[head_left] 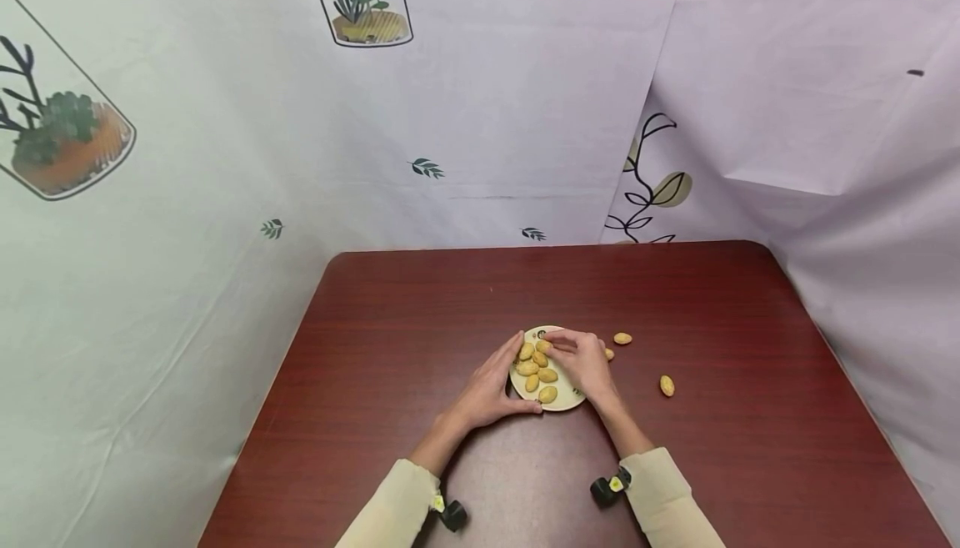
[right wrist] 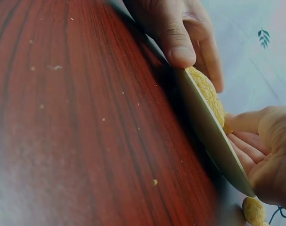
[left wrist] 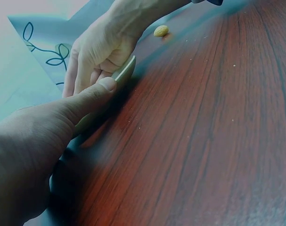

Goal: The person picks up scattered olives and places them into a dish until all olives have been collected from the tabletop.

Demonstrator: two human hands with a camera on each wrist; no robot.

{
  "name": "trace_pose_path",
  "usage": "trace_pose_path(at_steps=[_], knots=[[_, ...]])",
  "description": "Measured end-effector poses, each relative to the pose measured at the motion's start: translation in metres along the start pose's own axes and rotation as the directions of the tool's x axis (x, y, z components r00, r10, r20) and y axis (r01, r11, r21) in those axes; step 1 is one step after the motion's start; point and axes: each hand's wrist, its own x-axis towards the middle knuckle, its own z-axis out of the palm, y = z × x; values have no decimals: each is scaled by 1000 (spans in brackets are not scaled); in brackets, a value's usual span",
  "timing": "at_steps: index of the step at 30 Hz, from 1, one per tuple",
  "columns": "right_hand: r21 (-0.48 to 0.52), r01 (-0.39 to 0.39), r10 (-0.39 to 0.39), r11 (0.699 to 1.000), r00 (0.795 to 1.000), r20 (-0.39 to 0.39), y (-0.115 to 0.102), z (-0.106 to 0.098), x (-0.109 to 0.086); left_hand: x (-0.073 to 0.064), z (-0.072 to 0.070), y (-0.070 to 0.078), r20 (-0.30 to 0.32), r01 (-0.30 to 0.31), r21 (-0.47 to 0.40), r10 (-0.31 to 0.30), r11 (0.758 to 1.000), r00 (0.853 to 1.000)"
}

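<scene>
A small round cream plate (head_left: 567, 395) sits on the table with several yellow, wrinkled, nut-like ovals (head_left: 528, 368) on it. My left hand (head_left: 489, 389) holds the plate at its left side, thumb along the near rim and fingers along the far left rim. Over the plate's right half reaches my right hand (head_left: 588, 366), its thumb and fingertips pinching one nut (head_left: 543, 346) at the back of the plate. In the right wrist view, a large nut (right wrist: 208, 96) stands above the plate's rim (right wrist: 213, 120), close to the left thumb; the plate's edge hides most others.
Loose nuts lie right of the plate: one farther back (head_left: 622, 338), one farther right (head_left: 667, 385), and one partly hidden beside the right hand (head_left: 609, 354). The dark red wooden table (head_left: 420, 306) meets pale printed cloth (head_left: 480, 114) behind. Small crumbs dot the tabletop.
</scene>
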Motion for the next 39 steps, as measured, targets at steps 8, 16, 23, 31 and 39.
trace_pose_path(at_steps=[8,16,23,31,39], knots=[[-62,5,-5,998,1000,2,-3,0,-1,0,1,0,-12,-12,5,12,1000,1000],[-14,-34,34,999,998,45,-6,-3,-3,1,3,-1,-12,-13,-2,13,1000,1000],[13,-7,7,1000,1000,25,-10,-13,-5,1,1,1,-8,0,-11,0,1000,1000],[21,26,-25,999,999,-44,-16,-27,-8,1,0,2,-4,-3,-7,2,1000,1000],[47,30,-27,998,998,-61,-16,-44,-12,1,0,0,-15,-21,-10,21,1000,1000]])
